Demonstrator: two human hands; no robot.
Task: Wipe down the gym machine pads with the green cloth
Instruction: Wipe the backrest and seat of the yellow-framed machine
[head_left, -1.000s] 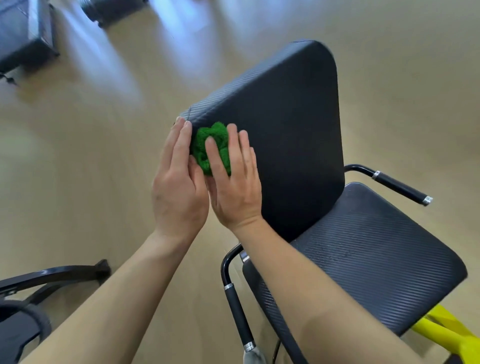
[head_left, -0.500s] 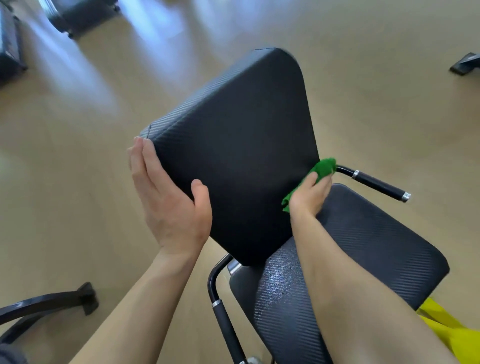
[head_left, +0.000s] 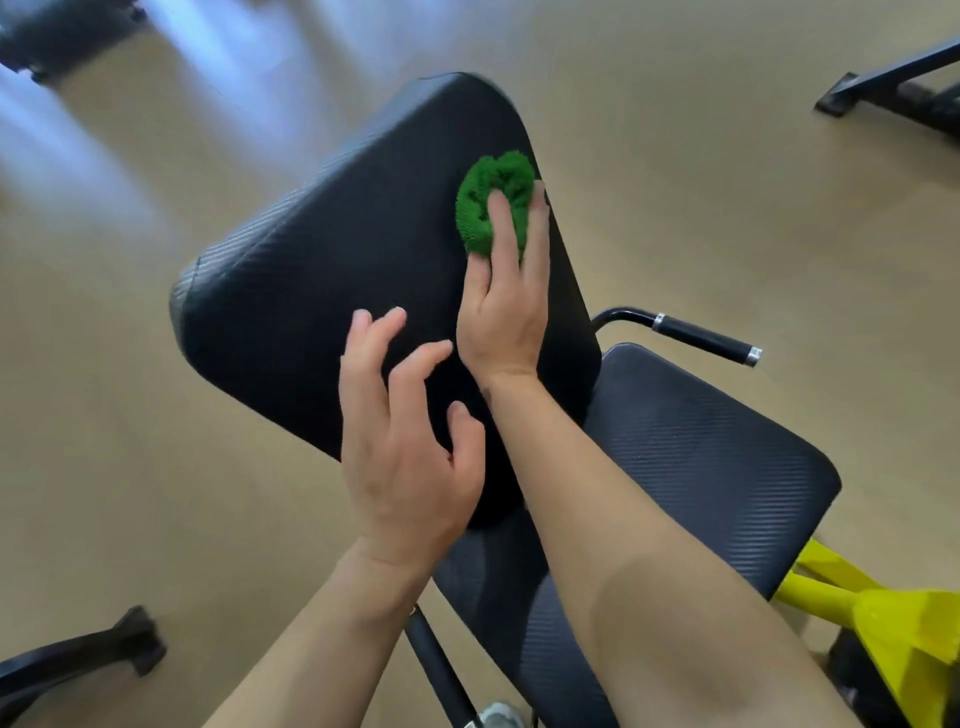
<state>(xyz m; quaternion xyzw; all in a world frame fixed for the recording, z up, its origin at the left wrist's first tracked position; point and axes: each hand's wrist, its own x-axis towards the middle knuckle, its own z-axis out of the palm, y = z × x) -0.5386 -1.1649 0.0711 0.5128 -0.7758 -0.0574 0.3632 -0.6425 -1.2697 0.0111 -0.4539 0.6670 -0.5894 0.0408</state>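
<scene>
A black tilted back pad (head_left: 322, 291) stands above a black seat pad (head_left: 701, 457) of a gym machine. A bunched green cloth (head_left: 491, 200) lies on the upper right part of the back pad. My right hand (head_left: 506, 296) presses it flat against the pad, fingers on top of the cloth. Lower down, my left hand (head_left: 405, 447) hovers over the back pad with its fingers spread and holds nothing.
Black handles stick out at the right (head_left: 691, 332) and below the seat (head_left: 441, 670). A yellow frame part (head_left: 883, 623) is at the lower right. Other machine bases sit at the top right (head_left: 893, 88), top left (head_left: 57, 36) and lower left (head_left: 78, 660) on the tan floor.
My right hand has carried the cloth from the pad's lower right edge up to its upper right part. My left hand has left the pad's left edge and moved toward the middle, fingers spread.
</scene>
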